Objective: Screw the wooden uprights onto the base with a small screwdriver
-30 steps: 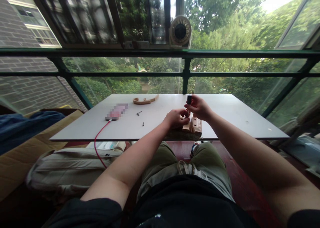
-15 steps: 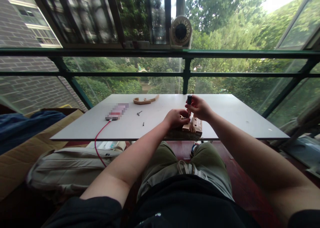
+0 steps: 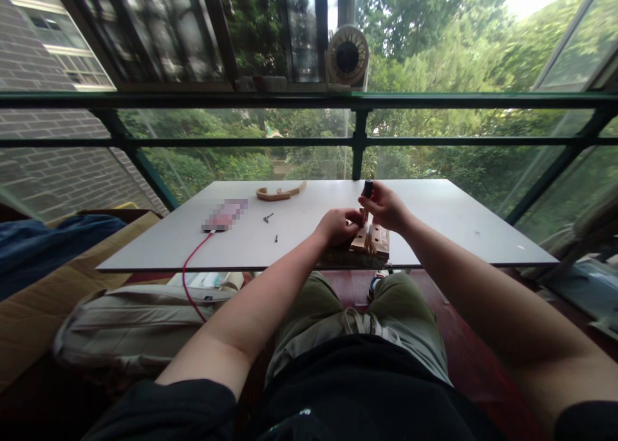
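My right hand (image 3: 383, 204) is closed around the black handle of a screwdriver (image 3: 367, 188), which stands nearly upright with its shaft pointing down. Below it lies a wooden piece with several dark holes (image 3: 379, 236), near the front edge of the table. My left hand (image 3: 338, 227) bends over the left side of that piece, its fingertips pinched together beside the lower shaft. Whatever the left fingertips hold is hidden, and so is the screwdriver's tip.
On the white table (image 3: 434, 228) lie a curved wooden part (image 3: 275, 196), a few small screws (image 3: 267, 217) and a single screw (image 3: 276, 239). A blurred phone-like device (image 3: 226, 215) has a red cable (image 3: 189, 267) hanging over the front edge. A fan (image 3: 347, 56) stands beyond the green rail.
The screwdriver leans slightly more to the right at its top. My left fingers have drawn back a little, baring more of the wooden piece's holes. The view has shifted slightly.
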`<action>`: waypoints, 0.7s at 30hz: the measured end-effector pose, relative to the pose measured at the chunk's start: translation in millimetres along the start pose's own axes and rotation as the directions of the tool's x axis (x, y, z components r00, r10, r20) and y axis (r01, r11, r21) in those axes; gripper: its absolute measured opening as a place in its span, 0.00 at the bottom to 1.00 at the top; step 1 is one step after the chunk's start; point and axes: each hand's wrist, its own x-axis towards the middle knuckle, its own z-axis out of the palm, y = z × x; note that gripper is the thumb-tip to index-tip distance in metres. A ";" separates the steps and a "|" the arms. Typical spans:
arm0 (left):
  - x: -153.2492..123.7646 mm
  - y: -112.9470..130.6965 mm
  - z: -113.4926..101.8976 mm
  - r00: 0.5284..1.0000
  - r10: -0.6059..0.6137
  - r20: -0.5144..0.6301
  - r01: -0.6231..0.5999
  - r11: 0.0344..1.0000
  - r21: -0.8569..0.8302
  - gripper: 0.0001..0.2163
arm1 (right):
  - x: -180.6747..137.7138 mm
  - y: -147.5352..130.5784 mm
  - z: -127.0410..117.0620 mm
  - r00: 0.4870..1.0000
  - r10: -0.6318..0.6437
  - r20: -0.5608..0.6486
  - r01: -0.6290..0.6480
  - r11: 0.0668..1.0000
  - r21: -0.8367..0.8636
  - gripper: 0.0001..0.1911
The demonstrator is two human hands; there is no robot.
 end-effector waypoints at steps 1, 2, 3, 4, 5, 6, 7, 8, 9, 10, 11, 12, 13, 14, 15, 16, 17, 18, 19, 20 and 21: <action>-0.2 0.5 0.3 1.000 -0.008 -0.001 0.008 1.000 -0.007 0.10 | 0.1 0.7 0.2 1.000 -0.001 -0.008 0.001 1.000 -0.008 0.10; -0.3 1.1 0.5 1.000 -0.016 -0.001 0.016 1.000 -0.012 0.10 | 0.3 1.5 0.2 1.000 -0.006 -0.016 0.006 1.000 -0.022 0.10; -0.3 1.6 0.7 1.000 -0.023 0.000 0.023 1.000 -0.016 0.10 | 0.7 2.1 0.1 1.000 -0.011 -0.025 0.010 0.999 -0.038 0.10; -0.2 1.9 0.8 1.000 -0.027 0.001 0.027 0.999 -0.018 0.10 | 1.0 2.6 -0.1 0.999 -0.015 -0.033 0.013 0.998 -0.053 0.10; -0.2 2.2 0.9 1.000 -0.030 0.002 0.030 0.999 -0.018 0.10 | 1.3 2.9 -0.4 0.999 -0.016 -0.040 0.013 0.998 -0.064 0.10; -0.1 2.3 0.9 1.000 -0.031 0.002 0.031 0.999 -0.017 0.10 | 1.5 3.0 -0.6 0.999 -0.015 -0.045 0.012 0.998 -0.068 0.10; 0.0 2.4 0.9 1.000 -0.031 0.000 0.031 0.999 -0.014 0.10 | 1.6 2.9 -0.7 0.999 -0.014 -0.047 0.011 0.998 -0.067 0.10; 0.0 2.5 0.8 1.000 -0.031 -0.002 0.031 0.999 -0.009 0.10 | 1.6 2.7 -0.8 0.999 -0.013 -0.046 0.010 0.998 -0.060 0.10; 0.0 2.7 0.7 0.999 -0.032 -0.004 0.032 0.999 -0.003 0.09 | 1.4 2.5 -0.8 0.999 -0.012 -0.043 0.010 0.999 -0.051 0.10; -0.1 2.9 0.6 0.999 -0.032 -0.006 0.032 0.999 0.002 0.09 | 1.2 2.2 -0.8 0.999 -0.013 -0.041 0.011 0.999 -0.044 0.10; -0.2 3.3 0.4 0.999 -0.033 -0.005 0.033 0.999 0.006 0.09 | 0.9 2.0 -0.8 0.999 -0.014 -0.039 0.012 0.999 -0.040 0.10; -0.3 3.7 0.3 0.999 -0.034 -0.004 0.034 0.999 0.007 0.10 | 0.6 1.9 -0.8 0.999 -0.014 -0.041 0.012 0.999 -0.038 0.10; -0.4 4.1 0.1 0.999 -0.036 -0.002 0.036 0.999 0.008 0.10 | 0.2 1.9 -0.8 0.999 -0.014 -0.044 0.013 0.999 -0.038 0.10; -0.5 4.4 0.0 0.999 -0.040 -0.001 0.040 0.999 0.007 0.10 | 0.0 2.1 -0.8 0.999 -0.014 -0.048 0.012 0.999 -0.038 0.10; -0.5 4.6 0.0 0.999 -0.044 0.001 0.044 0.999 0.007 0.10 | -0.2 2.3 -0.8 0.999 -0.013 -0.051 0.011 0.999 -0.038 0.10; -0.6 4.6 -0.1 0.999 -0.049 0.001 0.049 0.999 0.006 0.10 | -0.4 2.7 -0.8 0.999 -0.012 -0.053 0.010 0.999 -0.038 0.09; -0.7 4.4 -0.2 0.999 -0.054 0.001 0.054 0.999 0.006 0.10 | -0.5 3.2 -0.8 0.998 -0.012 -0.055 0.010 0.999 -0.038 0.09; -0.7 4.2 -0.2 0.998 -0.059 0.001 0.059 0.998 0.005 0.10 | -0.6 3.7 -0.8 0.998 -0.013 -0.056 0.011 0.999 -0.038 0.10; -0.7 4.0 -0.4 0.998 -0.062 0.000 0.062 0.998 0.003 0.10 | -0.6 4.2 -0.8 0.998 -0.014 -0.054 0.012 0.999 -0.038 0.10; -0.7 3.8 -0.6 0.998 -0.061 -0.002 0.061 0.998 -0.002 0.11 | -0.6 4.7 -0.8 0.999 -0.016 -0.051 0.014 0.999 -0.036 0.10; -0.8 3.8 -0.8 0.998 -0.056 -0.006 0.056 0.998 -0.010 0.11 | -0.5 5.1 -0.9 0.999 -0.018 -0.050 0.016 0.999 -0.035 0.10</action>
